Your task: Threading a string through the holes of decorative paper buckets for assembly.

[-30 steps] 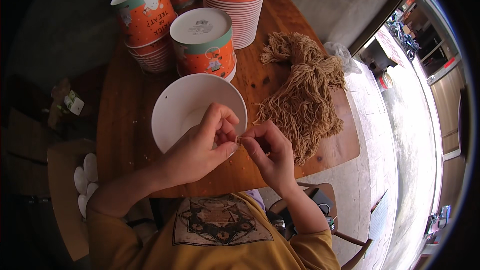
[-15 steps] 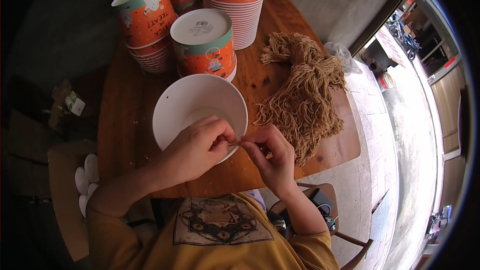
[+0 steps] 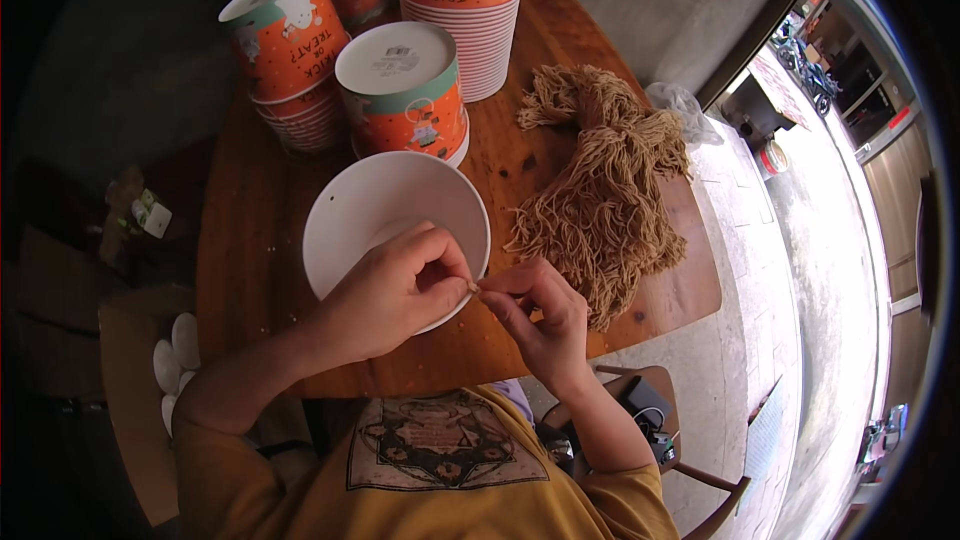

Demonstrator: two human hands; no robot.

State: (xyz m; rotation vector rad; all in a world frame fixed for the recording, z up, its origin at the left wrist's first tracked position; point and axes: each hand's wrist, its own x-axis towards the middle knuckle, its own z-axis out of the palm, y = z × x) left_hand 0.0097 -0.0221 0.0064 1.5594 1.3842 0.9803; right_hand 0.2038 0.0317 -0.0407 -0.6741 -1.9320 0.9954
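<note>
A white paper bucket point(image 3: 345, 215) sits mouth up on the wooden table in front of me, with a small hole high in its far left wall. At its near right rim, my left hand point(image 3: 395, 290) pinches a bit of tan cord point(image 3: 473, 287) between thumb and fingers. My right hand point(image 3: 540, 310) meets it there, its thumb and forefinger pinched on the same short piece. Most of that cord is hidden by the fingers. To the right of the bucket lies a loose bundle of tan cords point(image 3: 610, 200).
Beyond the bucket stand an upturned orange and green bucket point(image 3: 410, 115) and nested stacks of buckets point(image 3: 480, 50). A clear plastic bag point(image 3: 680, 110) rests by the table's right edge. At lower left is a cardboard box point(image 3: 135, 390) with white discs; a chair point(image 3: 650, 390) stands lower right.
Both hands have shifted slightly, and the left thumb and fingers have come closer to the right fingertips on the cord. The view has tilted a little; the bucket stays in place.
</note>
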